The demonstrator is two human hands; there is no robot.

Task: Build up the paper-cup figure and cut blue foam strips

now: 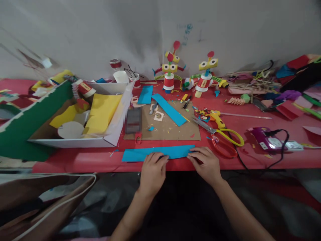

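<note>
A long blue paper strip (139,154) lies along the front edge of the red table. My left hand (153,171) is closed on the strip's near edge around its middle, thumb and fingers together. At the strip's right end, my right hand (207,165) pinches the paper between thumb and fingers. Just beyond is a brown cardboard sheet (165,129) bearing paper scraps. A second blue strip (172,110) rests across it, with a shorter blue piece (145,94) behind. Scissors (213,132) with yellow and red handles lie beyond my right hand.
On the left, a white box (75,143) holds yellow paper. A dark blurred rectangle (133,119) lies on the cardboard. A yellow glue gun (217,118) and a purple power socket (268,139) with a black cord are at right. Paper-cup figures (169,82) stand along the wall.
</note>
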